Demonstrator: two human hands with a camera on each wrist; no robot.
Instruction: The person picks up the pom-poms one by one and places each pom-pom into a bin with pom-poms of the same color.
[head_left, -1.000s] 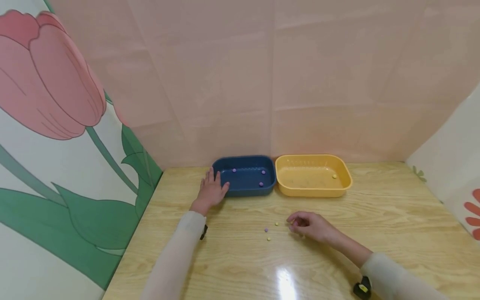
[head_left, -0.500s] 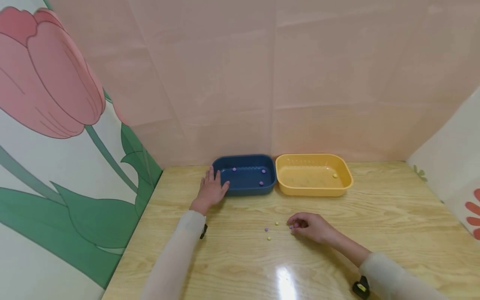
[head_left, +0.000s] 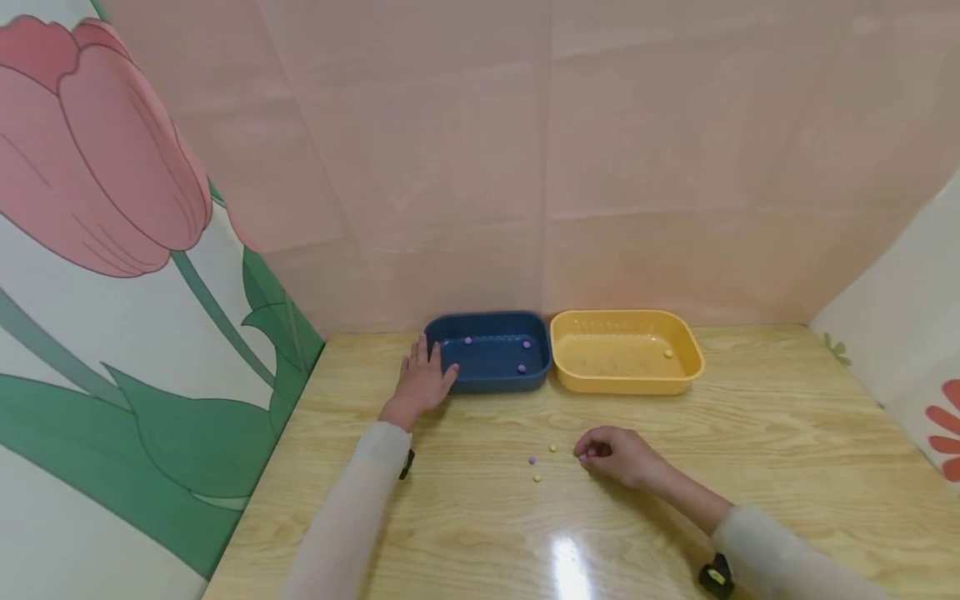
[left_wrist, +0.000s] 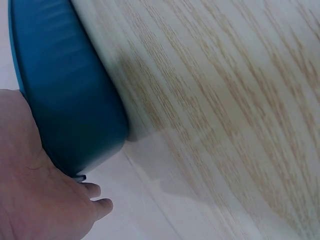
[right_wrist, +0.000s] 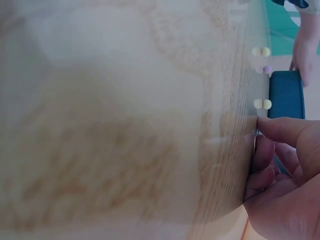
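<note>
Right hand (head_left: 624, 457), shifted, at round bead (head_left: 582, 457)

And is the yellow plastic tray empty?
No, not empty: one small yellow ball lies inside the yellow plastic tray, near its right end.

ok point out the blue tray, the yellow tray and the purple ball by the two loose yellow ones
Blue tray (head_left: 497, 386), head view, front wall.
Yellow tray (head_left: 624, 386), head view, front wall.
Purple ball (head_left: 532, 460), head view, its middle.

And here's a plain, pale left sleeve (head_left: 347, 508), a matching right sleeve (head_left: 783, 554), a small black left wrist device (head_left: 407, 464), and a black right wrist device (head_left: 717, 577) flashing yellow markings!
</note>
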